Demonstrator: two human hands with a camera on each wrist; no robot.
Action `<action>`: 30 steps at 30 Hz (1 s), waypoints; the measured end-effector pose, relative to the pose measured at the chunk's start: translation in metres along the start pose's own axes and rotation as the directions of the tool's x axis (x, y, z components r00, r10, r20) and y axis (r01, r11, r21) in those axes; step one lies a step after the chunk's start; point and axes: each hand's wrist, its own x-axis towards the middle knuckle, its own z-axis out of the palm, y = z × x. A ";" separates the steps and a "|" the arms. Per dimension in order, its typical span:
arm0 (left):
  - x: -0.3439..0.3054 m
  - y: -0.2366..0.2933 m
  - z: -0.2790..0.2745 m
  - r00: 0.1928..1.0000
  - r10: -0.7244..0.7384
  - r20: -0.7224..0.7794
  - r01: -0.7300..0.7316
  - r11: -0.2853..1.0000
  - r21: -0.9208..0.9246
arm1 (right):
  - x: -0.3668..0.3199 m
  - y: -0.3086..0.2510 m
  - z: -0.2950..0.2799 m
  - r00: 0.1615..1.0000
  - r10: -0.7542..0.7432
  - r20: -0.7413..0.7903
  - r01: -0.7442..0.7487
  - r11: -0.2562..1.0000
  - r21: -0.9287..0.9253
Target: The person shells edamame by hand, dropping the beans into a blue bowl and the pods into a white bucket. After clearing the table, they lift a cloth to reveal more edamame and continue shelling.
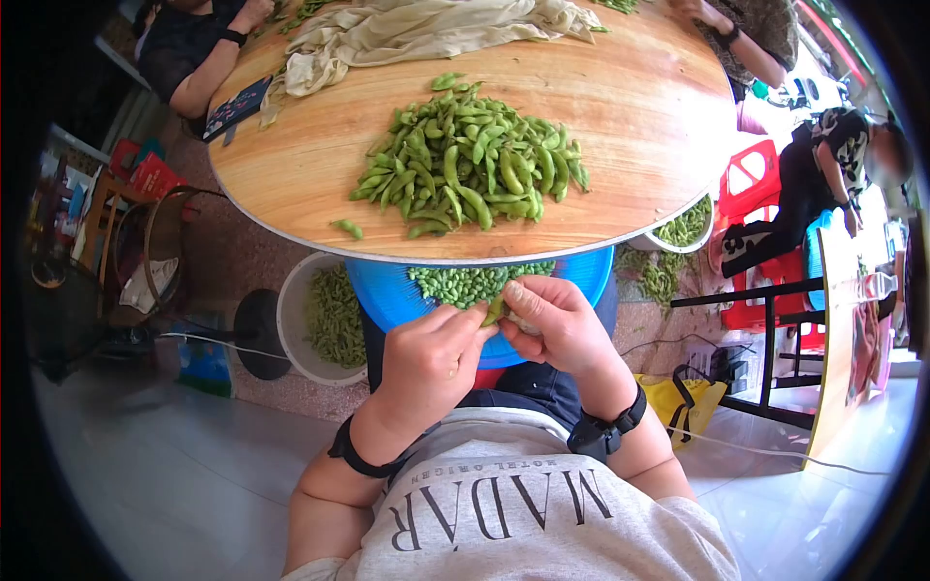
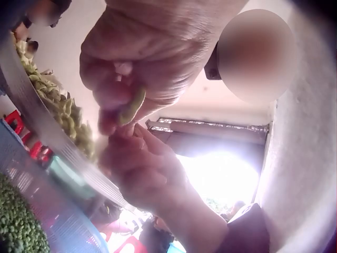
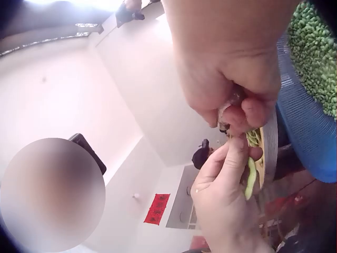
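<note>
Pinching one green pod [image 1: 496, 308] between them, the left hand [image 1: 426, 363] and right hand [image 1: 557, 324] sit close together over the blue basin [image 1: 383, 290], just near of the bench [image 1: 320, 174] edge. Squeezed too hard, a bean may shoot past the basin onto the floor [image 1: 165, 465].

Green pod [image 1: 494, 311] (blue basin [image 1: 384, 290])

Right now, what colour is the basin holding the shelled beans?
The basin is blue, clearest in the head view.
</note>
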 end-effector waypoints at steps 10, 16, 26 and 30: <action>-0.003 -0.008 0.016 0.895 -0.436 0.093 0.408 0.717 -0.565 | 0.007 0.017 0.003 0.937 -0.346 -0.037 0.324 0.905 -0.276; -0.002 -0.013 0.007 0.736 -0.546 0.400 0.609 0.277 -0.743 | 0.005 0.018 -0.002 0.930 -0.366 0.037 0.347 0.840 -0.417; -0.003 -0.009 -0.001 0.994 -0.109 -0.031 0.102 0.979 -0.177 | 0.001 0.008 -0.003 0.996 -0.035 0.083 0.034 0.999 0.020; -0.003 -0.007 -0.002 0.999 -0.039 -0.039 0.035 0.995 -0.090 | 0.003 0.008 -0.005 0.991 -0.034 0.130 0.029 0.999 0.041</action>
